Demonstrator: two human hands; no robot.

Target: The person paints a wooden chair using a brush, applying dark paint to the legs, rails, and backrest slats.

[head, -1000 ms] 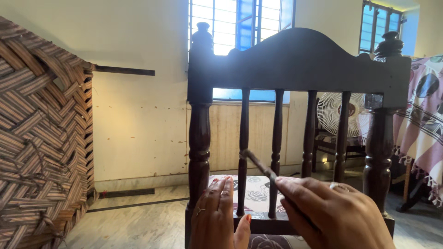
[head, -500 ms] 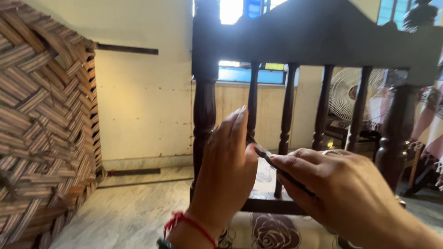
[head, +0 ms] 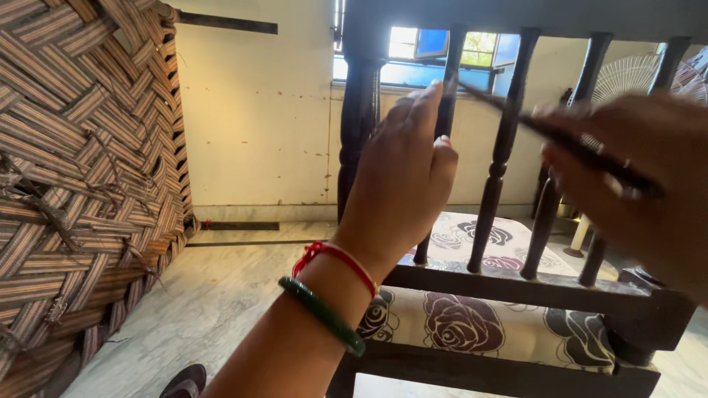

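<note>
Two hands are raised in front of a dark wooden bed rail point(head: 516, 284) with turned spindles. The left hand point(head: 402, 173) is held up with its back to the camera, its fingers point(head: 424, 110) extended and close together, loose rather than clenched; their tips sit at the near end of a thin dark stick point(head: 546, 133), though whether they actually pinch it cannot be told. On this wrist are a red thread point(head: 335, 259) and a green bangle point(head: 321, 313).

The right hand point(head: 634, 177) is blurred at the right side of the frame. Its fingers are curled around the far part of the stick, grasping it, and a ring shows on one of them. The stick slants from the left fingertips down towards the right hand, crossing in front of the spindles and apart from them.

Behind the rail lies a cushion point(head: 464, 324) printed with dark roses. A large woven cane panel point(head: 81, 169) fills the left of the view, standing on the pale marble floor point(head: 214, 295). A white fan point(head: 627, 74) shows through the spindles at the upper right, beside a bright window point(head: 435, 51).
</note>
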